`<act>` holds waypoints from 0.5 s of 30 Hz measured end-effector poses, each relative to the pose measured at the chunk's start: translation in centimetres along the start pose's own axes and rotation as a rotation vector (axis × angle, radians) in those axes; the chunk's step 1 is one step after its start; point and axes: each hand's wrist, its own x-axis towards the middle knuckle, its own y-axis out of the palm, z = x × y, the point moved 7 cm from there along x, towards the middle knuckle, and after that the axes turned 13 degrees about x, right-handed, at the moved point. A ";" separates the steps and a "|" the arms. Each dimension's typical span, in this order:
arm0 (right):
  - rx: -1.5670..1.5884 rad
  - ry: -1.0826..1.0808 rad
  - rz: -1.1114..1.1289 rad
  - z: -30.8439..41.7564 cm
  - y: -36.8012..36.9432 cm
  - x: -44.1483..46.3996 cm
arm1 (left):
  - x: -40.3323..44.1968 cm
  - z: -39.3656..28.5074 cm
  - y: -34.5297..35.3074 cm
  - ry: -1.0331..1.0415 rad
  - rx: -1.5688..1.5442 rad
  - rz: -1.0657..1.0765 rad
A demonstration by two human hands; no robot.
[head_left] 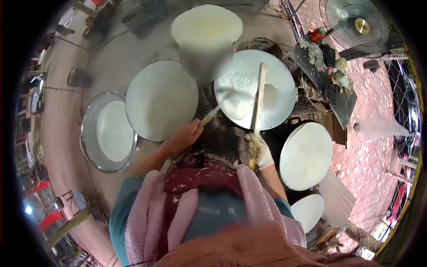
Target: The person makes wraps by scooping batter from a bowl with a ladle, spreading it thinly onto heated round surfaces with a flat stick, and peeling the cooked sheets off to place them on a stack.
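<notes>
My left hand (184, 134) is closed around the handle of a light-coloured tool (209, 117). It points up and right to the white round cooking surface (282, 104), where its far end is blurred in wet white batter (240, 100). My right hand (261, 152), in a white glove, grips a long flat wooden stick (260, 100) near its lower end. The stick reaches up across the round surface, just right of the batter. Whether its blade touches the surface I cannot tell.
A large pale round lid (162, 101) stands left, beside a metal basin (85, 133) of white liquid. More pale discs are at the top (207, 22) and right (307, 155). A dark board (342, 100) with scraps and a fan (356, 26) are upper right. Haze blurs the upper middle.
</notes>
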 end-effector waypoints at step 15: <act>-0.838 -0.757 -0.946 -5.5 -1.5 7.7 | -7.7 14.1 -7.3 -0.167 -0.468 -0.366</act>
